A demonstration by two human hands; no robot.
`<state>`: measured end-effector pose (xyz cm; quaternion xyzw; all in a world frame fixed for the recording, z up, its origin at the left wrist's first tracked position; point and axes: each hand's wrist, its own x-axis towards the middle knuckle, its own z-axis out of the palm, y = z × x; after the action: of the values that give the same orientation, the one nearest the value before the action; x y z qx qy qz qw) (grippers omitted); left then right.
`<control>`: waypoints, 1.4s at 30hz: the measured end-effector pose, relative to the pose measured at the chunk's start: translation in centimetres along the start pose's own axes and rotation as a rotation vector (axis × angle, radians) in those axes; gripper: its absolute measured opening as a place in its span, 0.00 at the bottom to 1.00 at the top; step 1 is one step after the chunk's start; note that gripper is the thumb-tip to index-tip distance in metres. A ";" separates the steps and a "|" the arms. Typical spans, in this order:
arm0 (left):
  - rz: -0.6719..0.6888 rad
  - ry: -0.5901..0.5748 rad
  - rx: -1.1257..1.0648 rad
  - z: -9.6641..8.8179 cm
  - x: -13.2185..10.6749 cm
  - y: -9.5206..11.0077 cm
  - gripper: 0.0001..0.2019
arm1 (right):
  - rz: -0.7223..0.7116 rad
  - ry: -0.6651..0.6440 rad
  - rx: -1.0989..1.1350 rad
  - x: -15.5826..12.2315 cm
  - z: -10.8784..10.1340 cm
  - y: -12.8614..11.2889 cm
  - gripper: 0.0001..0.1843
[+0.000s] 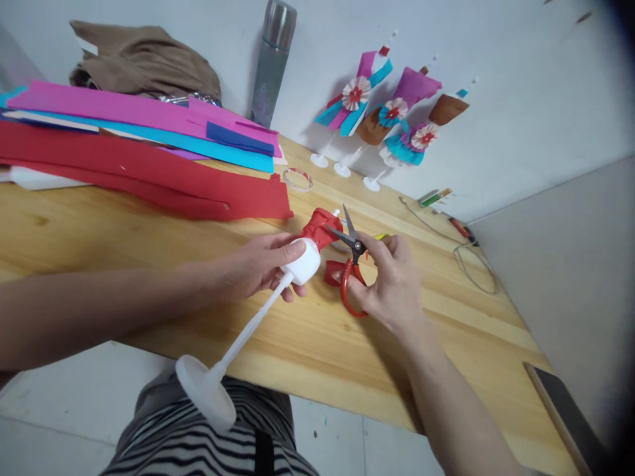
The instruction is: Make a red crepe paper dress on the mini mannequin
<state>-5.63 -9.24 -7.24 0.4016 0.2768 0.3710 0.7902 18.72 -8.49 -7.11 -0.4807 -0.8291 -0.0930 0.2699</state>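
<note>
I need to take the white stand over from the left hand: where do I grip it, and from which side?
Grip the bare stem, from the near side. It slants free between base and bust; the left hand and scissors crowd the far end.

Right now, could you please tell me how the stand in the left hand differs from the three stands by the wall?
The held stand is tilted in the left hand, base off the table; the wall stands stand upright on it. The held stand wears only red paper; the wall stands wear several colours with rosettes. The scissors in the right hand are at the held stand only. All have white poles and round bases.
</note>
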 end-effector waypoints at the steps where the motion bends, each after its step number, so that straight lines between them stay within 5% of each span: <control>1: -0.009 -0.006 0.009 0.0 0.0 -0.1 0.17 | 0.009 0.005 -0.022 -0.2 0.0 0.0 0.27; 42: -0.005 0.019 0.050 -0.2 0.1 -0.9 0.20 | 0.068 0.142 -0.208 -0.9 0.0 0.2 0.22</control>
<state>-5.37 -9.40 -8.13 0.4169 0.2947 0.3658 0.7781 19.26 -9.06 -7.62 -0.5261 -0.7771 -0.2028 0.2796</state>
